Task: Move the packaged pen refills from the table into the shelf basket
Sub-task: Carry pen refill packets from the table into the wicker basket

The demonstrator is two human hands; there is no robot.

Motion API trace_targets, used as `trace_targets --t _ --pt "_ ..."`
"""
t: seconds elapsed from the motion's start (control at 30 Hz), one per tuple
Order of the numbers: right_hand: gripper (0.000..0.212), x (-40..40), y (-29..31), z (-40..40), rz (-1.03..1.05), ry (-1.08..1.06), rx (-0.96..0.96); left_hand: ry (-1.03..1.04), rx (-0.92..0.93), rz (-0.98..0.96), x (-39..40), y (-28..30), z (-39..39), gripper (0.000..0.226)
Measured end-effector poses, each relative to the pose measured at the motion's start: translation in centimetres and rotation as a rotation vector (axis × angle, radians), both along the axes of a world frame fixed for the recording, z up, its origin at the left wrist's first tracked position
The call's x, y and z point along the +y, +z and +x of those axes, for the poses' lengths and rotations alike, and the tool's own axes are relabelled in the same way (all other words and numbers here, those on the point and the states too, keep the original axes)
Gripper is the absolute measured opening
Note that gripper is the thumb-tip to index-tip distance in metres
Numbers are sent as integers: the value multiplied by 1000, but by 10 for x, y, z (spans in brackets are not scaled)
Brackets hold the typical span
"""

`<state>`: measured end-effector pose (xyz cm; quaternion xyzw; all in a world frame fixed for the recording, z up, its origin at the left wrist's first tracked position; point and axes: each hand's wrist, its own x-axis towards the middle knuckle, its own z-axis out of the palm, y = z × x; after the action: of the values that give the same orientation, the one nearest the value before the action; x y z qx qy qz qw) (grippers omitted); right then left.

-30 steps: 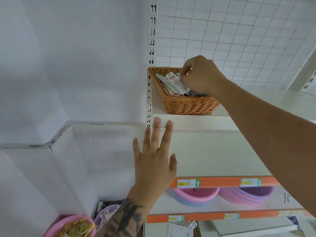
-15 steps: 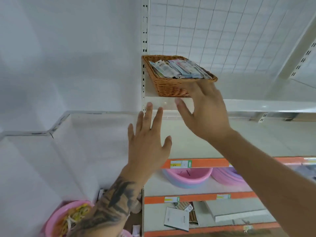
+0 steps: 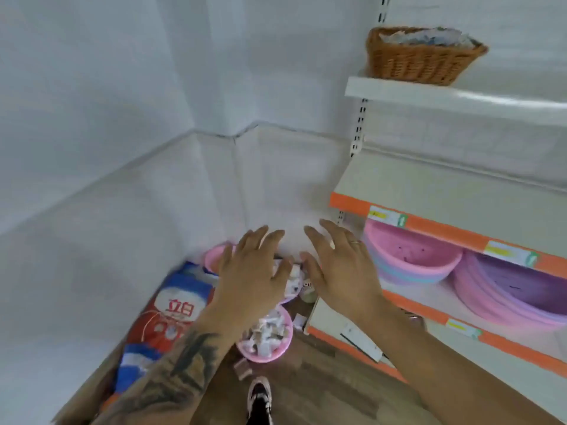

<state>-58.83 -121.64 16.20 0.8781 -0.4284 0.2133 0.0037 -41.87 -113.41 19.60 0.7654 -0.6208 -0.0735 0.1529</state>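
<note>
- Up at the top right of the head view, sits on the white upper shelf (image 3: pixel 460 99) a wicker basket (image 3: pixel 420 61), close to the shelf's left end and front edge, probably so placed for easy reach from below.
- Inside the basket, lie the packaged pen refills (image 3: pixel 426 36), a flat pale heap rising just above the rim; blurred, so impossible to count them.
- Seemingly, stands the delivery step as done for this load, since nothing of the packages shows in either hand.
- Lower, near the middle of the view, hangs the left hand (image 3: pixel 251 271) with fingers straight and spread, palm turned down, holding nothing and touching nothing that can be seen.
- Just beside it, hangs the right hand (image 3: pixel 340 271) the same way, fingers spread and relaxed, empty, a ring on one finger; close to each other but apart.
- Probably held so loose and low because of going back for a next load; cannot tell where the table is, not in view.
- Below the hands, on the floor, stand small pink bowls (image 3: pixel 267 335) with little wrapped pieces, and left of them a printed bag (image 3: pixel 171 314).
- On the right, on lower shelves with orange edge strips, rest stacked pink and purple basins (image 3: pixel 411 256), no part of the task.
</note>
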Motion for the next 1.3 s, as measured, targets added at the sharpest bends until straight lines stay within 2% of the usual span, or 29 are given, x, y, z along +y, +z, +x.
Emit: trace_targets --t 0.13,0.2,0.33,0.57,0.73,0.83,0.93,1.03,1.17,1.3 --pt "48 76 -17 52 110 233 25 255 -17 70 119 -22 30 57" --pt "49 114 -20 77 129 344 44 388 -13 109 171 -19 41 62" --pt "55 193 -21 119 175 501 51 578 -29 88 257 -8 60 56" --pt "62 327 -25 179 214 691 143 796 21 54 407 -21 94 54" --pt "53 438 -26 229 202 786 163 912 56 80 528 -34 118 53" --pt "59 508 -29 260 232 839 184 993 52 91 602 -41 135 52" --pt "64 574 -42 289 186 935 317 1060 67 109 678 -51 151 52" --pt "56 636 -51 308 260 946 267 1122 79 123 746 -59 162 52" --pt "55 707 -56 321 315 1016 283 1197 133 166 819 -70 171 53" --pt "64 765 -59 338 311 1128 360 1310 180 156 875 -84 172 52"
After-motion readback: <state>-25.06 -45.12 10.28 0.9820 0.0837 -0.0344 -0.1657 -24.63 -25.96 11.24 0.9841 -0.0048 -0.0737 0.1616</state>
